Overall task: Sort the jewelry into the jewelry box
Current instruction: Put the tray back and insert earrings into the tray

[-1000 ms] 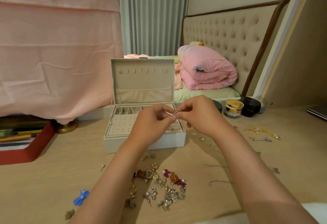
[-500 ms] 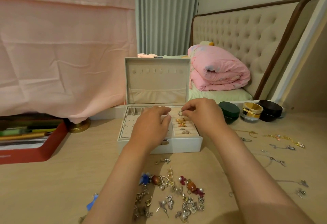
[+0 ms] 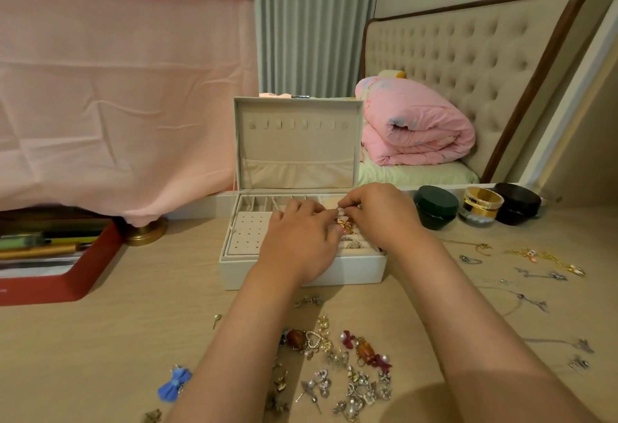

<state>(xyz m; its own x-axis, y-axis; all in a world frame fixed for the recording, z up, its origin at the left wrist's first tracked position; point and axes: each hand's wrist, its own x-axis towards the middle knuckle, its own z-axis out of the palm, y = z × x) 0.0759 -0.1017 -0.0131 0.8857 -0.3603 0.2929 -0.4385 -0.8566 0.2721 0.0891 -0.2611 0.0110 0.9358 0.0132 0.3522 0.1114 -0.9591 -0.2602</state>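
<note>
**Ring comes down to the padded rows**

The small ring (image 3: 341, 212) sits at the fingertips just above the padded rows in the right half of the open jewelry box (image 3: 234, 272), at the centre of the frame. A second ago it was held up in front of the box between both hands; now both have dropped onto the rows. The right hand (image 3: 381, 218) pinches the ring with narrow, curled fingers. The left hand (image 3: 297, 248) reaches its fingers forward to the same spot; whether it grips the ring too, I cannot tell. A gold piece (image 3: 344, 224) and other rings already lie in the rows just below.

This reads as the ring about to be pushed into its slot, so one more piece is nearly sorted. Much remains: a heap of earrings (image 3: 334, 365) at the lower centre of the table (image 3: 100, 339) and chains (image 3: 541, 262) at the right.
</note>
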